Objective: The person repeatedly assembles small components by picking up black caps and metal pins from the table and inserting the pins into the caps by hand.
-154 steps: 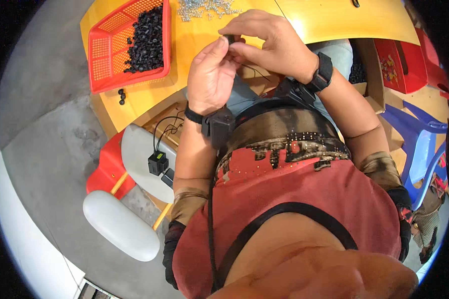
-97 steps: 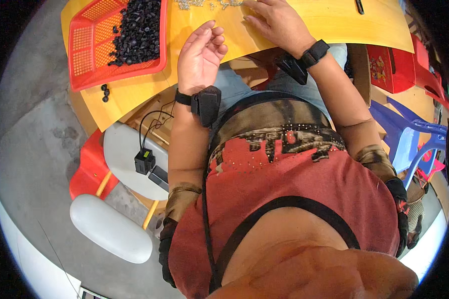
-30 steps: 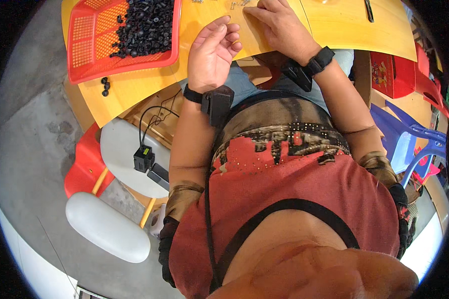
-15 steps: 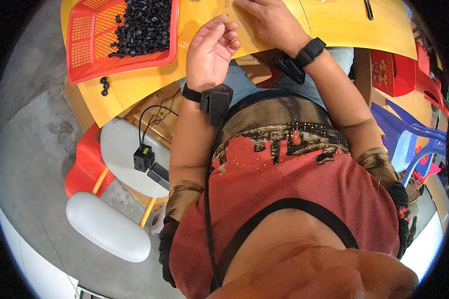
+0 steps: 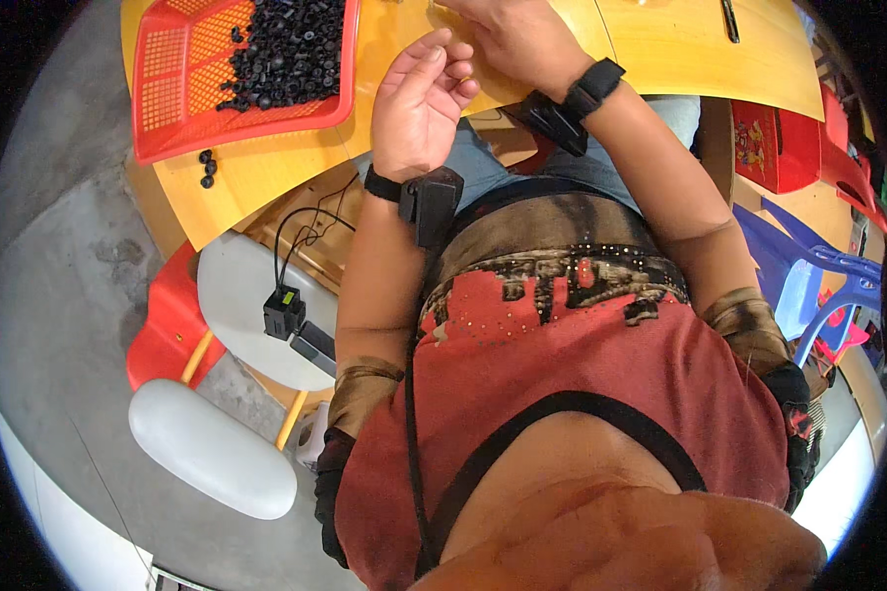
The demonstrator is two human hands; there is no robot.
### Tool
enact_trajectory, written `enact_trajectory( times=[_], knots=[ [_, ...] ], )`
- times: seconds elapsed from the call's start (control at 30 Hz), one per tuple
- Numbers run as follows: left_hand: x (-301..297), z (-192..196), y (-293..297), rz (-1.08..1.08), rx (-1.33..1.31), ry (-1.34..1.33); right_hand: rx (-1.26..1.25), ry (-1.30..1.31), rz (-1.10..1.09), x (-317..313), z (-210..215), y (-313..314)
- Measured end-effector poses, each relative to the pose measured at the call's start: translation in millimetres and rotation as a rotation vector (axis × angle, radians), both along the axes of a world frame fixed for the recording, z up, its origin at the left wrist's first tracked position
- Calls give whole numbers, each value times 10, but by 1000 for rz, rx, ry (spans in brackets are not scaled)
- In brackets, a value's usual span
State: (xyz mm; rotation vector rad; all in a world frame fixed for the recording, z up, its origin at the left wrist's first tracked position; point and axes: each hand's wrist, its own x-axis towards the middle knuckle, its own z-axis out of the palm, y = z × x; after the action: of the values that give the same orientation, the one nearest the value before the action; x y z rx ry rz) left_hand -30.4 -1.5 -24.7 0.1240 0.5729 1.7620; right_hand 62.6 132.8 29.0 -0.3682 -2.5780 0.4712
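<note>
My left hand is palm up over the yellow table, just right of the red basket. Its fingers are curled in and the thumb lies against the index finger. Whatever they may hold is too small or hidden to make out. Close beside it, back upward, my right hand reaches over the table toward the left fingertips. The upper edge of the picture cuts off part of its fingers, so their grip is hidden. Many small black plastic parts are heaped in the red mesh basket.
Several loose black parts lie on the yellow table below the basket. A black pen-like object lies at the far right. Beside me stand a grey-white chair with a black device on it, and blue chairs.
My right hand has shifted left and slightly up, closer to the left fingertips. The left hand has barely moved, and its fingers remain curled.
</note>
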Motion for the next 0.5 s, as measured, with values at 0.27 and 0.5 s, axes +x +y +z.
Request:
enact_trajectory(
  times=[0.27,0.5],
  knots=[
    [50,7,9,-2,41,1,55,-119,51,-60,-59,-7],
    [35,8,-2,-9,42,14,70,-143,63,10,-11,-45]
  ],
)
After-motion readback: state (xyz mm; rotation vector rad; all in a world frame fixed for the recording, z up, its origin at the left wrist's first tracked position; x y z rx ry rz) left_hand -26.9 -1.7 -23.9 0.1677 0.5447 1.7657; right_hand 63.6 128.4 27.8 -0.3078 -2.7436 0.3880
